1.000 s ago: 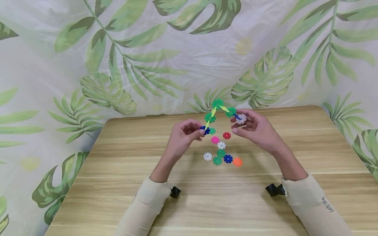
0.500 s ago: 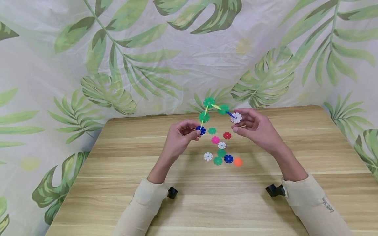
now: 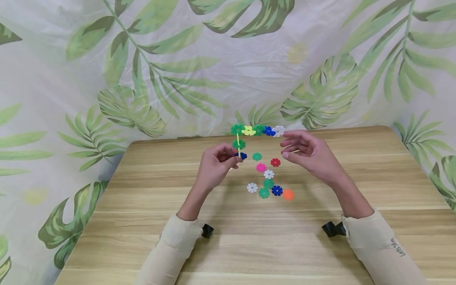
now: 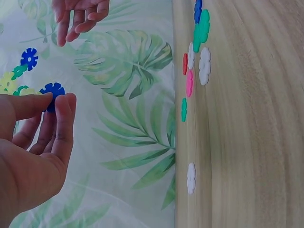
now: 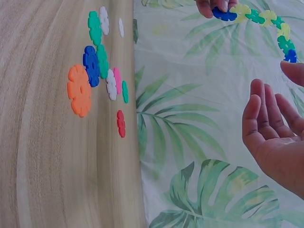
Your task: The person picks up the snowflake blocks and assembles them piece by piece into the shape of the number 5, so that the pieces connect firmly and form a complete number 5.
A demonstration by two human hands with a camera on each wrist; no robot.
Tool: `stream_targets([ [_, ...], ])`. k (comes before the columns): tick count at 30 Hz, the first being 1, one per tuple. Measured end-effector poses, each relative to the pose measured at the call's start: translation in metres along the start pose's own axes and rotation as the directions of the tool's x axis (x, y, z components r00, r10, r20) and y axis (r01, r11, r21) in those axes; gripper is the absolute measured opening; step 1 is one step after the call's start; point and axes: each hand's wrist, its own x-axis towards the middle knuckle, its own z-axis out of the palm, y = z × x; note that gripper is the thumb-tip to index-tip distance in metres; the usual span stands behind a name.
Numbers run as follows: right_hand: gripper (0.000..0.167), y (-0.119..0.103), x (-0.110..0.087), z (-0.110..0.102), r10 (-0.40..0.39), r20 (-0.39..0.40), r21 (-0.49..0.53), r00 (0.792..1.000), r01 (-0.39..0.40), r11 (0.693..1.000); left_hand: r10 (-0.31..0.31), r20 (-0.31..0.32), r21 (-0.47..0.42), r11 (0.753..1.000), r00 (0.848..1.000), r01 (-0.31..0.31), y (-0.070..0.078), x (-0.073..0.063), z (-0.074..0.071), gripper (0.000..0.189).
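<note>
Left hand (image 3: 216,166) pinching blue disc (image 4: 54,90), chain (image 3: 249,130) beyond

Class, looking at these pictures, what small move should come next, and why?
Probably the right hand should pick up the red disc: the hand is open and appears to grip nothing, that disc lies loose on the table nearby, and the left hand supports the disc chain.

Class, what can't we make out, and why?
Head: most of a white disc, behind the left hand.
Left wrist: part of the pinched blue disc, covered by that hand.
Head: lettering on the right sleeve, too small to read clearly.
Right wrist: part of the right hand, past the edge.
</note>
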Motion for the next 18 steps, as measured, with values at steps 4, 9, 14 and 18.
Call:
stream_targets([
  [4, 0.049, 0.001, 0.000, 0.000, -0.013, 0.008, -0.013, 1.000, 0.013, 1.000, 0.021, -0.019, 0.024, 1.000, 1.000, -0.020, 0.001, 0.001, -0.001, 0.009],
  [9, 0.049, 0.007, 0.002, -0.001, 0.015, 0.057, -0.077, 0.998, -0.010, 0.997, 0.023, -0.062, 0.037, 0.999, 0.998, -0.020, 0.001, 0.001, -0.002, 0.010],
  [14, 0.051, 0.017, 0.004, -0.004, 0.085, 0.114, -0.159, 0.990, -0.067, 0.985, 0.031, -0.089, 0.024, 0.999, 0.996, -0.029, 0.000, 0.002, -0.004, 0.010],
  [18, 0.050, 0.023, 0.004, -0.006, 0.105, 0.127, -0.225, 0.986, -0.075, 0.971, 0.031, -0.094, 0.011, 0.999, 0.995, -0.031, 0.000, 0.003, -0.006, 0.010],
])
